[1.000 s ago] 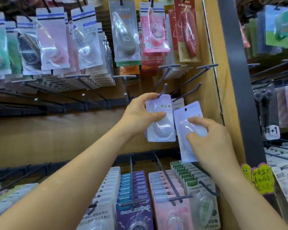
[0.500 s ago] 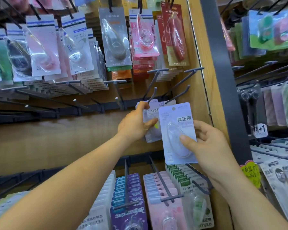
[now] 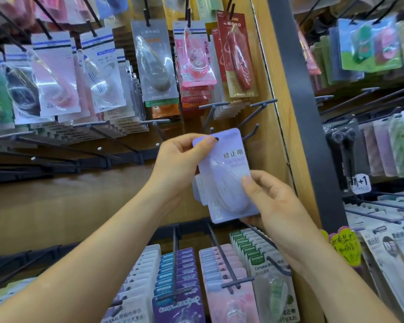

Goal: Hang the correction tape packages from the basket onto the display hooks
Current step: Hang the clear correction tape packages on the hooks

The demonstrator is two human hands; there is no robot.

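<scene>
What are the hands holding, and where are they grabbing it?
Both hands hold a pale purple correction tape package: the left hand pinches its top left corner, the right hand grips its lower right edge.

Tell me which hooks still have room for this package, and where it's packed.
Free: the bare hooks just above the package, below the MONO packs and beside the post. The empty middle-row hooks left of the left hand, over the bare panel, are free too. Crowded: the MONO packs' row and the bottom row.
</scene>
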